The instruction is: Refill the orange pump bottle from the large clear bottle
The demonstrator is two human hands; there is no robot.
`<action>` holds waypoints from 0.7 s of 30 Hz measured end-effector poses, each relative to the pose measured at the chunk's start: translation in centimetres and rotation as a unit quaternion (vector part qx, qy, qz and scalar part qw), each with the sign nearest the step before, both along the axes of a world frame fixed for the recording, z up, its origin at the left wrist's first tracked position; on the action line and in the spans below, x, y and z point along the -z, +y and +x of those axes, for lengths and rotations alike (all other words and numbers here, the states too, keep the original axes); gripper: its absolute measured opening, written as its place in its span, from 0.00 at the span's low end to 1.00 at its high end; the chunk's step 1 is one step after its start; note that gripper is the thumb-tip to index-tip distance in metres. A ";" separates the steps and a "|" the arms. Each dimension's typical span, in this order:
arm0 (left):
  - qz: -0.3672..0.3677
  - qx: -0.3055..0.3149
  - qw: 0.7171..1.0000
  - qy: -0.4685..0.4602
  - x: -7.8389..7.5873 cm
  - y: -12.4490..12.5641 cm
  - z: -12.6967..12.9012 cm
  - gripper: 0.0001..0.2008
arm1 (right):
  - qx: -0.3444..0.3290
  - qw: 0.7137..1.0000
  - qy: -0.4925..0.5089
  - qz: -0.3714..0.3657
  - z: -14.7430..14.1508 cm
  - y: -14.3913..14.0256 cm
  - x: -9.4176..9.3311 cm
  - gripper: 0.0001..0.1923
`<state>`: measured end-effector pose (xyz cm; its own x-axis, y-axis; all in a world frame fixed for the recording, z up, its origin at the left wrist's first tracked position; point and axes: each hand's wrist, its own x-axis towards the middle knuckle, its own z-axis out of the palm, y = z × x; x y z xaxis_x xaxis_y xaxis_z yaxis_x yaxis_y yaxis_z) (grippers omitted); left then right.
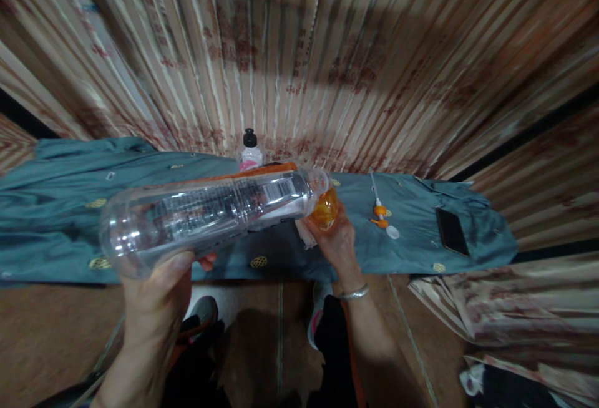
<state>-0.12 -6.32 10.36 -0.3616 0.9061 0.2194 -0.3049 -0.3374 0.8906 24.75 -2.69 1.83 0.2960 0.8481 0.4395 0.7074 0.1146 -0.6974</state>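
Observation:
My left hand (pixel 159 277) is wrapped round the base end of a large transparent plastic bottle (pixel 210 214) with a printed label and a barcode. The bottle lies tilted almost level, its neck pointing right. Closed round an orange see-through bottle (pixel 325 209) is my right hand (pixel 341 239), with a silver bangle at the wrist. The large bottle's mouth meets or overlaps the top of the orange one; whether they touch, I cannot tell. Only the orange bottle's upper part shows clearly. Right of it, an orange pump top (pixel 380 211) with a tube lies beside a whitish disc (pixel 392 232).
A green patterned cloth (pixel 262 252) covers the narrow table. Behind the large bottle stands a black-capped bottle (pixel 250 149) with a pink label. A dark phone (pixel 452 231) lies at the right. Pleated curtains (pixel 299 52) hang behind the table; the tiled floor (pixel 262 333) shows below.

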 end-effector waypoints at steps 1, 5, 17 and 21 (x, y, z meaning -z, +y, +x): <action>0.000 0.002 1.000 0.002 0.0 0.0 0.0 0.32 | -0.001 1.000 0.002 0.001 0.0 0.0 0.0 0.30; 0.002 0.005 1.000 0.008 0.0 -0.1 -0.1 0.31 | 0.000 1.000 0.002 0.005 0.0 0.0 0.0 0.32; -0.004 0.004 1.000 0.010 -0.1 -0.1 0.0 0.30 | 0.006 1.000 -0.003 -0.003 0.0 0.0 0.0 0.32; 0.000 0.003 1.000 0.002 0.0 0.1 0.0 0.31 | 0.008 1.000 -0.001 -0.006 0.0 0.0 0.0 0.33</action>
